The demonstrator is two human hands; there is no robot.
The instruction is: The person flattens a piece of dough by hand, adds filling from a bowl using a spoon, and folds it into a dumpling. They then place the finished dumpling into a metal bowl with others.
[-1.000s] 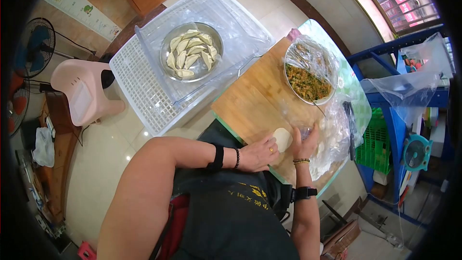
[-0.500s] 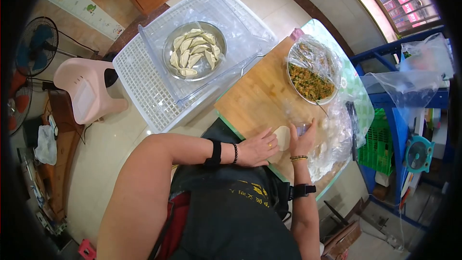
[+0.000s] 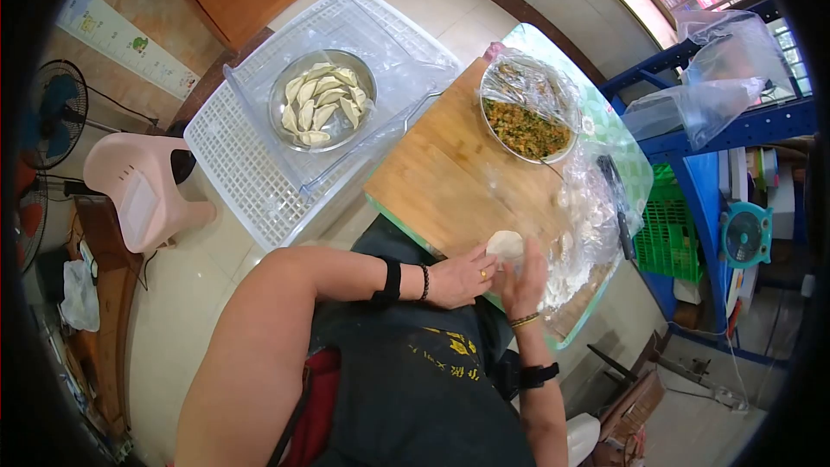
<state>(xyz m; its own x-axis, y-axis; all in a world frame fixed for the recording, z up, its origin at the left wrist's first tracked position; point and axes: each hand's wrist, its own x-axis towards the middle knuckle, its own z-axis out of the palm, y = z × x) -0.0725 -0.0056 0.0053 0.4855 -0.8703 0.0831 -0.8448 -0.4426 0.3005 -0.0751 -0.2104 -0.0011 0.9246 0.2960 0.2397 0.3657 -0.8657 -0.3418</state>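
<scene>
A round, pale dumpling wrapper [image 3: 505, 246] is held up at the near edge of the wooden board [image 3: 441, 182]. My left hand [image 3: 461, 280] pinches its left edge, with a ring showing on one finger. My right hand [image 3: 524, 284] is closed at the wrapper's right side, its fingers slightly blurred. Beyond both hands, a metal bowl of chopped filling [image 3: 527, 130] sits on the board, partly covered by plastic film. Loose white flour [image 3: 566, 281] lies right of my right hand.
Left of the board, a metal bowl [image 3: 363, 78] with several folded dumplings stands on a clear tray over a white plastic crate [image 3: 233, 177]. A dark-handled knife [image 3: 624, 229] lies by crumpled plastic on the right. A pink stool [image 3: 147, 182] stands far left.
The wrapper has come up off the board and both hands now hold it. My right hand no longer shows the small clear object it held. The view has shifted slightly.
</scene>
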